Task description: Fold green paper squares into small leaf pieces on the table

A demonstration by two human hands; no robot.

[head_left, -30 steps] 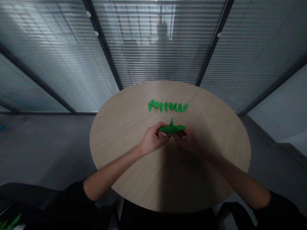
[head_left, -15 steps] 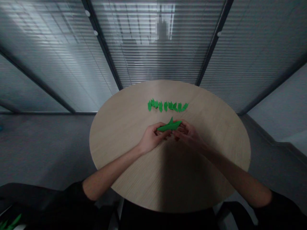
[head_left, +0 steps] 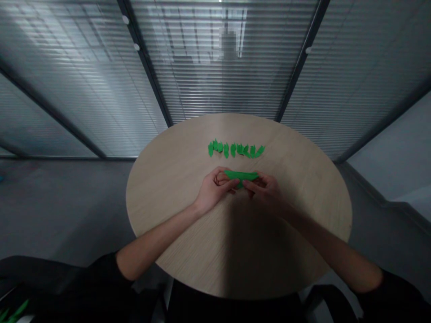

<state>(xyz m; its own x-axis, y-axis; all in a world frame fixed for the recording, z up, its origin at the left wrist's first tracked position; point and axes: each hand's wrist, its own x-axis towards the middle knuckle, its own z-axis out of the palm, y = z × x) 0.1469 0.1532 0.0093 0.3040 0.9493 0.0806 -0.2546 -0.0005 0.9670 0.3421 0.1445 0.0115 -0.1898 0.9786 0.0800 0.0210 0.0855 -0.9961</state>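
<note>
The left hand (head_left: 213,190) and the right hand (head_left: 264,190) hold a folded green paper piece (head_left: 241,176) between them over the round wooden tabletop (head_left: 175,202), their fingers closed narrow on its two ends. Beyond the folded green paper piece lies a row of small folded green paper shapes (head_left: 235,149), and farther beyond it stand glass panels with slatted blinds (head_left: 215,76)

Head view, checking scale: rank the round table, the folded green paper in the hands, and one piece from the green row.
1. Round wooden table
2. Folded green paper, nearer the camera, so this rank is unsure
3. Green row pieces, alike
</note>
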